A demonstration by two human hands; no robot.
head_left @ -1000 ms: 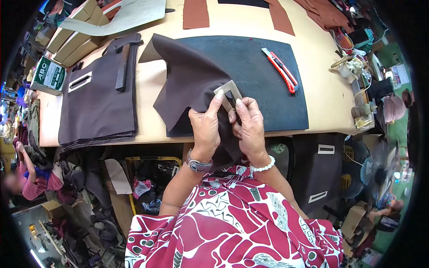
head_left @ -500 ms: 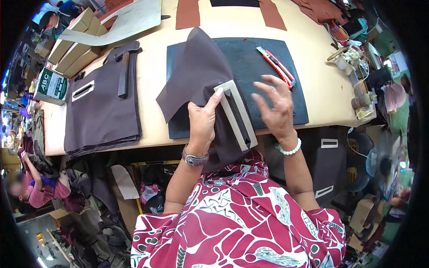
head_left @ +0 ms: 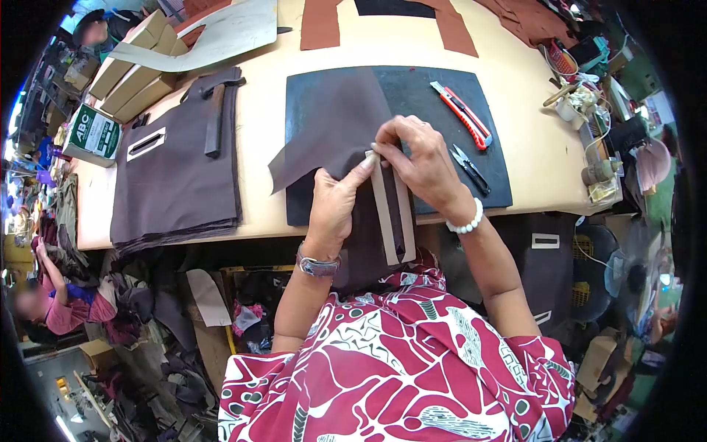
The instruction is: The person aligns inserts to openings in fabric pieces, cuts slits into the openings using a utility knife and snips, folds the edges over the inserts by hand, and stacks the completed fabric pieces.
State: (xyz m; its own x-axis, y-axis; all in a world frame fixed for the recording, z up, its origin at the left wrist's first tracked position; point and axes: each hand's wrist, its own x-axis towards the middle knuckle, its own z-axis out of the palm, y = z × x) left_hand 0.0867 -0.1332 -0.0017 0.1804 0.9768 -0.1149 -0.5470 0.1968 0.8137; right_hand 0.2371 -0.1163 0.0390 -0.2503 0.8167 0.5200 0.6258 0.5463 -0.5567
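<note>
My left hand (head_left: pixel 335 206) grips a dark brown fabric panel (head_left: pixel 335 110), its thumb pressing the top end of a cream rectangular frame (head_left: pixel 382 210) that borders a long slot. At that same end, my right hand (head_left: pixel 427 163) is closed in a pinch beside the left thumb, on the frame's top edge. The panel's upper part lies over a black cutting mat (head_left: pixel 420 88), while its lower part hangs off the table edge toward my lap. On the mat, right of my hands, lie a red utility knife (head_left: pixel 464 118) and small thread snips (head_left: pixel 471 171).
To the left, a stack of similar brown panels (head_left: pixel 184 177) has a hammer (head_left: pixel 215 121) on it. Behind stand cardboard boxes (head_left: pixel 143 96) and an ABC box (head_left: pixel 92 135). Rust-coloured pieces (head_left: pixel 321 26) lie at the far edge. A person (head_left: pixel 62 295) is at lower left.
My right hand has moved left onto the frame's top end, its spread fingers closing into a pinch. The frame stands straighter. The snips, hidden before, now show on the mat.
</note>
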